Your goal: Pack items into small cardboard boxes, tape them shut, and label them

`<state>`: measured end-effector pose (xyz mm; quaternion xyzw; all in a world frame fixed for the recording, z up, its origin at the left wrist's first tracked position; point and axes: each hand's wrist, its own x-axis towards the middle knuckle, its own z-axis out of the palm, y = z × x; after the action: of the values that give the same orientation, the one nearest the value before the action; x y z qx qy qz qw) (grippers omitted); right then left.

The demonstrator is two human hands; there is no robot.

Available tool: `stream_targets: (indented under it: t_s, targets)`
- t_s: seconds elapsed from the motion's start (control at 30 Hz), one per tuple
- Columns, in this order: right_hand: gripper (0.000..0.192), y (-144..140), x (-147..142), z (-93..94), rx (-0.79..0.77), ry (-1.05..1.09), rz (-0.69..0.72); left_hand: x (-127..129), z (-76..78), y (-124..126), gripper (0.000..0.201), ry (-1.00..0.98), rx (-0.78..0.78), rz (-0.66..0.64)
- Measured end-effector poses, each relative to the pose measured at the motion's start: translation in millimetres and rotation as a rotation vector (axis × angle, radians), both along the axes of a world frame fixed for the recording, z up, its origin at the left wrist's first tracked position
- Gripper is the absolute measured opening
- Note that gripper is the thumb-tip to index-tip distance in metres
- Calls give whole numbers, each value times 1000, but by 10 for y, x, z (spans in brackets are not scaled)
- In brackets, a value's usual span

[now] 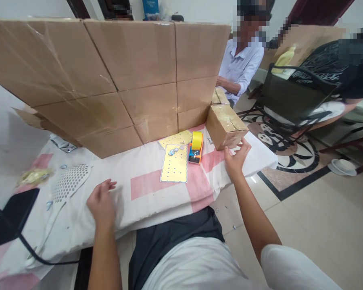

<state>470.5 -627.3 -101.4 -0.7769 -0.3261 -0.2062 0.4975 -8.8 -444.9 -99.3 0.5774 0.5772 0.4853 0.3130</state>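
Note:
My right hand (238, 160) touches the near end of a small taped cardboard box (222, 127), its thumb and fingers spread along the lower edge. Behind that box, part of another small box (219, 96) shows. Over the cloth on the left, my left hand (101, 203) is loosely bent with nothing visible in it. Between the hands lies a yellow dotted card (174, 171) with several small pale pieces (173, 152) on it. A second yellow card (166, 141) is partly beneath it. Beside them sits an orange tape dispenser (196, 148) with a yellow roll.
A tall stack of cardboard boxes (148, 56) walls off the table's far side. On the left are a white fly swatter (71, 183), a black tablet-like object (12, 217) and a cable (33, 251). Two people sit beyond, one near a folding chair (299, 92).

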Motion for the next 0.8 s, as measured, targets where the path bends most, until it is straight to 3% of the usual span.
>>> stream_targets:
  t_s: [0.07, 0.23, 0.33, 0.4, 0.5, 0.6, 0.7, 0.8]
  targets:
    - [68, 49, -64, -31, 31, 36, 22, 373, 147, 52, 35, 54, 30, -117]
    - [54, 111, -87, -137, 103, 128, 48, 1588, 399, 367, 34, 437, 81, -640]
    - [50, 112, -53, -174, 121, 142, 71, 2159, 453, 580, 37, 711, 79, -766]
    - [46, 120, -33, -185, 102, 133, 86, 2393, 461, 678, 30, 785, 57, -799]
    - [42, 135, -16, -183, 73, 122, 100, 2541, 463, 733, 10, 810, 33, -848]
    - [35, 118, -49, -133, 98, 104, 99, 2512, 511, 704, 8, 798, 37, -851]
    - [14, 63, -191, 6, 109, 19, 162, 2405, 644, 592, 11, 588, 47, -865]
    - [8, 27, -465, 217, 93, 20, 366, 2338, 850, 357, 15, 303, 54, -972]
